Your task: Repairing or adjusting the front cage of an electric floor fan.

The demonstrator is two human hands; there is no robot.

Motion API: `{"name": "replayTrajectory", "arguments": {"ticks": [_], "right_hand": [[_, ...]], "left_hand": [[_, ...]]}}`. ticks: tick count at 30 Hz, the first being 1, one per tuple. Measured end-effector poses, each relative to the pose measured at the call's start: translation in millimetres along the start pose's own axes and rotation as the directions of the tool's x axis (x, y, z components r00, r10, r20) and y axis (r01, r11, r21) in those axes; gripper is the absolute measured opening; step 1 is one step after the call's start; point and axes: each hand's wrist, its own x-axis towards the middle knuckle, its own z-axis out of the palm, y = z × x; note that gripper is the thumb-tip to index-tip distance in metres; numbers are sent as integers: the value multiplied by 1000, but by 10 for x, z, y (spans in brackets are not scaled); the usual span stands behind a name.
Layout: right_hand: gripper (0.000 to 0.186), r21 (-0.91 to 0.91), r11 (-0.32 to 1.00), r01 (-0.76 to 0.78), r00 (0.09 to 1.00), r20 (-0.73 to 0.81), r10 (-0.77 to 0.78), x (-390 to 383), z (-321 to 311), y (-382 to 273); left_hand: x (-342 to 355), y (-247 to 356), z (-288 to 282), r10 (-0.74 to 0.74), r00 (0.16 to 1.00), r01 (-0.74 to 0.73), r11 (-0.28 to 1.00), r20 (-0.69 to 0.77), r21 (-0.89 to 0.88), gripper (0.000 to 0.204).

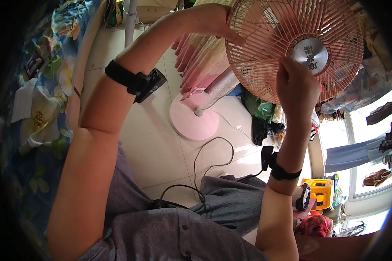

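A pink standing fan (252,71) fills the upper right, its round wire guard tilted up with a silver disc (310,54) at the centre. At the guard's left rim, my left hand (213,21) is closed around the edge, thumb on the front; its other fingers are mostly hidden. My right hand (297,89) is closed in front of the guard's lower part, fingertips just left of the silver disc. What those fingers pinch, if anything, is hidden. Below, the fan's pole (221,81) leads down to a round pink base (191,119) on the floor.
A black cable (195,161) loops over the tiled floor (157,143) near my knees. Flowered blue fabric (39,117) lines the left. A pink pleated cloth (200,61) hangs behind the fan. To the right are a yellow plastic stool (320,193), bags (259,111) and a window (357,156).
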Motion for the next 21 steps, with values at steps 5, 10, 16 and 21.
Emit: {"name": "replayTrajectory", "arguments": {"ticks": [5,10,16,21], "right_hand": [[4,120,992,37,999,-15,-36,49,124,-168],[2,303,951,-56,998,-3,59,47,154,-78],[4,319,948,-19,998,-48,35,6,240,87],[4,174,985,-15,998,-56,25,-11,160,82]], "left_hand": [[-13,-195,128,-33,992,46,994,-122,104,66],[28,-7,57,-160,978,190,949,-133,251,76],[15,-112,46,-96,988,115,981,-121,157,81],[-71,57,3,-137,986,148,982,-97,121,75]]}}
